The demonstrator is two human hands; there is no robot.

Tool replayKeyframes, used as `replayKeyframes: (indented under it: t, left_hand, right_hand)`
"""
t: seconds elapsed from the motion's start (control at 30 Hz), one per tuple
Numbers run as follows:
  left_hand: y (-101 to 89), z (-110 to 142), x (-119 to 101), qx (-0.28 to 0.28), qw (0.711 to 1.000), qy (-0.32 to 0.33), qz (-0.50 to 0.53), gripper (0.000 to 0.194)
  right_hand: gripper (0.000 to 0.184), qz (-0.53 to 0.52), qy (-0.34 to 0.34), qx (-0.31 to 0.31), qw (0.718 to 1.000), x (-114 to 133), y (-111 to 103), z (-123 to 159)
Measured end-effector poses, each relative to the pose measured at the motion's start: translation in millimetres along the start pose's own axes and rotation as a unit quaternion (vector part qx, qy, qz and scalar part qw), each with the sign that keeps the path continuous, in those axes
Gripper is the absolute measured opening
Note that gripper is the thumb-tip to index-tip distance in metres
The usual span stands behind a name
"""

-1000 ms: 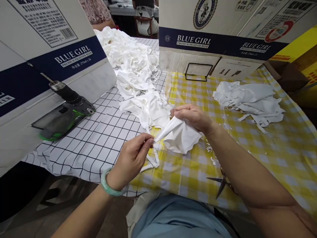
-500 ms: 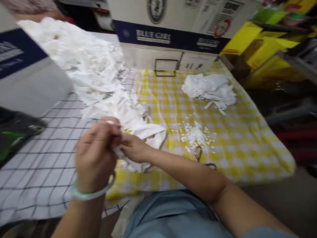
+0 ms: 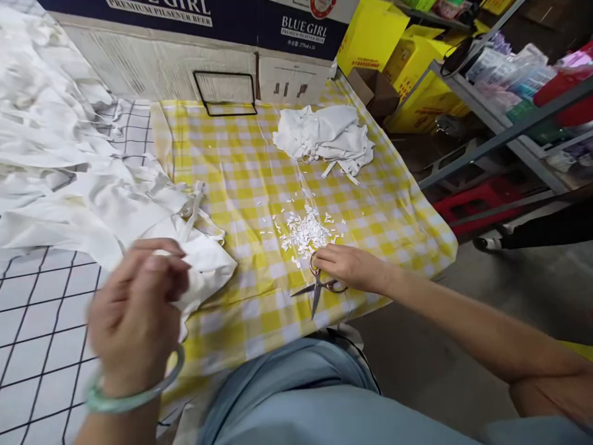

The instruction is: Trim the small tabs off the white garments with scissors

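One "BLUE GIRL" beer carton [image 3: 204, 49] beyond right hand [image 3: 349, 266] at scissors [image 3: 317, 284]

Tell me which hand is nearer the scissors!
Right. The right hand is at the handle end of the scissors; the left hand is farther away, by the white cloth.

Black wire stand [image 3: 231, 115] before beer carton [image 3: 152, 59]
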State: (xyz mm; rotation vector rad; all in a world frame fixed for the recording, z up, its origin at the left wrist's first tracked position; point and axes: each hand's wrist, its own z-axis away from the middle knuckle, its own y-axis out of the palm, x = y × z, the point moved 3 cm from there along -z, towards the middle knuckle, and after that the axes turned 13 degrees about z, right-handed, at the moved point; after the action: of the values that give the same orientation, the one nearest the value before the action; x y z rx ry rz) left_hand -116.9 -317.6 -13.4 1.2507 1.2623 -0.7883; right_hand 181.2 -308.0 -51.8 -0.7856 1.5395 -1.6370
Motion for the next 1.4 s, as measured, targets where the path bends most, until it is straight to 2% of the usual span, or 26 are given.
replayKeyframes:
  t: [0.1, 0.2, 0.27, 0.33, 0.4, 0.5, 0.6, 0.67, 0.73, 0.77, 0.83, 0.93, 1.07, 1.1, 1.17, 1.3, 1.4]
  left_hand:
    - [20.7, 7.3, 25.6, 0.045, 0.995, -0.074, 0.055, 0.023]
    - [21.9, 12.7, 40.0, 0.076, 0.988, -0.127, 0.051, 0.026]
    - [19.8, 16.8, 44.3, 0.095, 0.985, -0.138, 0.044, 0.028]
    - [21.1, 21.5, 46.8, 0.117, 0.983, -0.138, 0.039, 0.026]
    - [27.0, 25.9, 48.7, 0.142, 0.980, -0.134, 0.037, 0.026]
    - [39.8, 30.1, 51.4, 0.171, 0.976, -0.130, 0.043, 0.027]
    - [48.5, 31.1, 53.2, 0.179, 0.971, -0.145, 0.056, 0.028]
    - [50.5, 31.4, 53.8, 0.177, 0.969, -0.157, 0.065, 0.029]
    - [50.6, 32.1, 54.1, 0.174, 0.969, -0.160, 0.069, 0.029]
    - [50.3, 32.4, 54.2, 0.171, 0.971, -0.156, 0.068, 0.029]
    - [49.9, 32.6, 54.1, 0.158, 0.975, -0.142, 0.066, 0.029]
    - [51.0, 31.2, 53.7, 0.135, 0.980, -0.128, 0.066, 0.030]
    - [55.4, 27.0, 52.6, 0.133, 0.980, -0.121, 0.086, 0.028]
    - [56.2, 26.1, 52.5, 0.132, 0.980, -0.119, 0.089, 0.029]
    - [57.2, 25.1, 53.3, 0.134, 0.980, -0.120, 0.088, 0.029]
    - [57.3, 25.7, 56.3, 0.133, 0.979, -0.123, 0.092, 0.029]
    - [56.1, 25.9, 56.6, 0.130, 0.985, -0.098, 0.052, 0.029]
  right_hand:
    - [0.022, 0.052, -0.064, 0.009, 0.997, -3.7, -1.5, -5.0]
    - [0.026, 0.028, -0.081, -0.029, 0.996, -19.4, -8.7, 2.6]
    - [0.025, -0.038, -0.030, -0.085, 0.995, -30.1, -16.1, 12.4]
    - [0.024, -0.148, 0.070, -0.144, 0.976, -35.8, -21.5, 21.6]
    - [0.027, -0.297, 0.177, -0.179, 0.921, -32.6, -20.1, 26.4]
    - [0.032, -0.528, 0.275, -0.186, 0.781, -11.3, -7.4, 19.4]
    - [0.033, -0.692, 0.281, -0.184, 0.639, 16.0, 1.9, -0.1]
    - [0.037, -0.755, 0.263, -0.169, 0.577, 30.4, 2.4, -14.0]
    - [0.040, -0.784, 0.268, -0.156, 0.538, 38.7, -0.2, -24.7]
    - [0.040, -0.785, 0.279, -0.149, 0.533, 41.1, -2.1, -28.9]
    - [0.041, -0.768, 0.304, -0.134, 0.548, 43.3, -6.2, -35.5]
    - [0.038, -0.721, 0.322, -0.114, 0.603, 45.4, -10.8, -42.8]
    - [0.028, -0.617, 0.339, -0.140, 0.697, 46.9, -13.4, -42.9]
    - [0.025, -0.596, 0.340, -0.144, 0.713, 46.9, -13.5, -41.3]
    - [0.026, -0.598, 0.332, -0.135, 0.717, 47.1, -13.3, -37.9]
    - [0.034, -0.659, 0.306, -0.086, 0.682, 46.8, -15.8, -35.5]
    - [0.041, -0.660, 0.293, -0.092, 0.685, 46.7, -20.3, -37.9]
